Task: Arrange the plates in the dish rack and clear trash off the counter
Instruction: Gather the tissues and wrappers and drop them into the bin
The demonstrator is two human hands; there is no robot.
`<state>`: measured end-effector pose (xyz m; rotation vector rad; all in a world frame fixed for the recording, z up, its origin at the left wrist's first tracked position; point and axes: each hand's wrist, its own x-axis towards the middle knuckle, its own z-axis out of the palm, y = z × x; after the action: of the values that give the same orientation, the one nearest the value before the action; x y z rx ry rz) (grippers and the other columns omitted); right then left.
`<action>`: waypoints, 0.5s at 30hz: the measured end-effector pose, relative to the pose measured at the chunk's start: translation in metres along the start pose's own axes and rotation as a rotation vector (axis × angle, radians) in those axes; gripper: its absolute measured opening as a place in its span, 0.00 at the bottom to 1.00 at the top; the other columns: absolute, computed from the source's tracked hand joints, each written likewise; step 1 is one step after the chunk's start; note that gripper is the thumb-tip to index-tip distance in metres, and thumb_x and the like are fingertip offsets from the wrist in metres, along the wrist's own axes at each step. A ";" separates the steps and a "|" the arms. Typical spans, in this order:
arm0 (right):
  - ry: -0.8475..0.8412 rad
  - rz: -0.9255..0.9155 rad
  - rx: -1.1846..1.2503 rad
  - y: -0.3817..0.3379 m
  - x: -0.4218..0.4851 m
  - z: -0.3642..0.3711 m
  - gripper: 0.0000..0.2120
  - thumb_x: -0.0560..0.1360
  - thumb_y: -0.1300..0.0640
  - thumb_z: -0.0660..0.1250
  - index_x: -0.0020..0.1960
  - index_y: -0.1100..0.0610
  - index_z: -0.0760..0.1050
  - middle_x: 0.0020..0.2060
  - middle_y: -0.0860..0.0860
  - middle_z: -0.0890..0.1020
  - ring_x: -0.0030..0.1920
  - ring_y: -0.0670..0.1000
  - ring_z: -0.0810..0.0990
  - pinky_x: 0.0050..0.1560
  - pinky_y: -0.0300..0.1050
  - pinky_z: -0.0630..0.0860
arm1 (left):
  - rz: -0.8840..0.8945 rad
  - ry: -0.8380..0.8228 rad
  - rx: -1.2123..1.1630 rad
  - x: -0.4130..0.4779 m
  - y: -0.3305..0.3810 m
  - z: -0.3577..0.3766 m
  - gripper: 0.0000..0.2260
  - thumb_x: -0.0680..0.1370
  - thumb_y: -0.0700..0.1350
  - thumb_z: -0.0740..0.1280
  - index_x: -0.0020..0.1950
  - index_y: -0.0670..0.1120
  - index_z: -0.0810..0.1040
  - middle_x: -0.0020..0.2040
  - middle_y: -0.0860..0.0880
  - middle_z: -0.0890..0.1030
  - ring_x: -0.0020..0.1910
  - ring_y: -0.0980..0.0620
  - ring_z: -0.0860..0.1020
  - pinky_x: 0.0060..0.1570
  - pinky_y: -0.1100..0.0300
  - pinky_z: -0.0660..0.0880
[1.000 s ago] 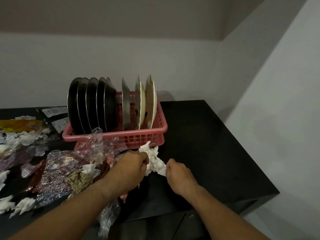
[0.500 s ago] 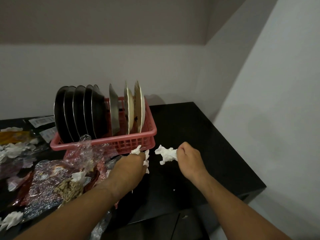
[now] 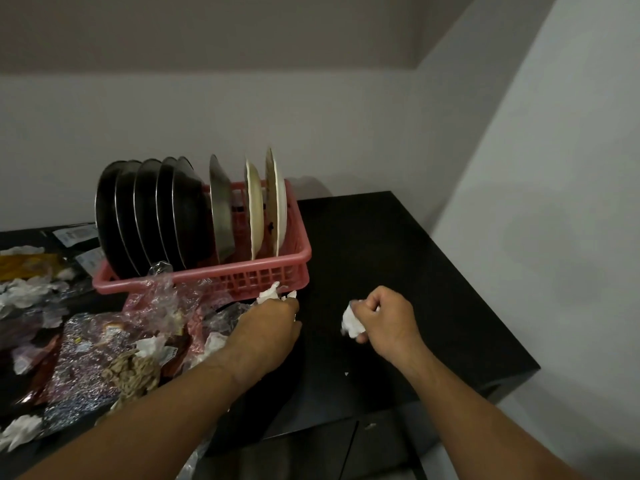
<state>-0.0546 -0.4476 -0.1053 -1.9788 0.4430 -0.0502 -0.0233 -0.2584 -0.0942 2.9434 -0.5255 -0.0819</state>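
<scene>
**Tissue scraps in both hands beside a loaded rack**

The right hand (image 3: pixel 388 320) is curled into a fist round a crumpled white tissue wad (image 3: pixel 351 322), which bulges out on its thumb side. It is over the bare part of the glossy black counter (image 3: pixel 398 254); whether it touches the top cannot be told. Apart from it, the left hand (image 3: pixel 266 327) has its fingers bent round a second torn piece of white tissue (image 3: pixel 268 294), just in front of the near right corner of the pink plastic slotted dish rack (image 3: pixel 242 278).

The rack stands on the counter against the wall. On edge in it are a row of black round plates with pale rims (image 3: pixel 145 216), then a grey steel plate (image 3: pixel 221 209), then two cream plates (image 3: pixel 277 202) at the right end.

Left of the left hand lies a heap of trash: crumpled clear plastic film (image 3: pixel 162 292) against the rack's front, shiny speckled foil wrappers (image 3: pixel 79 368), more white tissue bits (image 3: pixel 20 431) and a yellow packet (image 3: pixel 24 266) further left. A tiny white scrap (image 3: pixel 346 374) lies on the counter below the right hand.
</scene>
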 end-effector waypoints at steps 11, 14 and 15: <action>-0.236 -0.005 -0.597 0.021 0.000 0.021 0.31 0.80 0.46 0.64 0.78 0.49 0.55 0.69 0.53 0.71 0.65 0.52 0.74 0.61 0.47 0.75 | -0.018 0.010 0.009 0.001 -0.002 -0.002 0.11 0.82 0.49 0.59 0.62 0.48 0.74 0.56 0.47 0.80 0.53 0.47 0.78 0.50 0.57 0.73; -0.167 0.105 -0.521 0.024 0.004 0.021 0.37 0.77 0.48 0.70 0.78 0.52 0.55 0.68 0.55 0.72 0.66 0.54 0.75 0.58 0.47 0.75 | -0.047 -0.005 -0.002 -0.001 -0.004 -0.003 0.11 0.82 0.48 0.60 0.63 0.49 0.74 0.56 0.47 0.80 0.53 0.48 0.79 0.49 0.58 0.73; -0.119 0.154 -0.485 0.026 0.008 0.021 0.35 0.76 0.50 0.72 0.77 0.54 0.58 0.66 0.56 0.73 0.63 0.55 0.76 0.57 0.47 0.76 | -0.051 -0.002 -0.005 -0.001 -0.005 -0.003 0.11 0.82 0.48 0.60 0.63 0.49 0.73 0.57 0.47 0.79 0.53 0.48 0.79 0.48 0.59 0.72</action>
<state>-0.0498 -0.4419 -0.1391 -2.3970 0.5669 0.2974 -0.0222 -0.2533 -0.0922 2.9528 -0.4505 -0.0919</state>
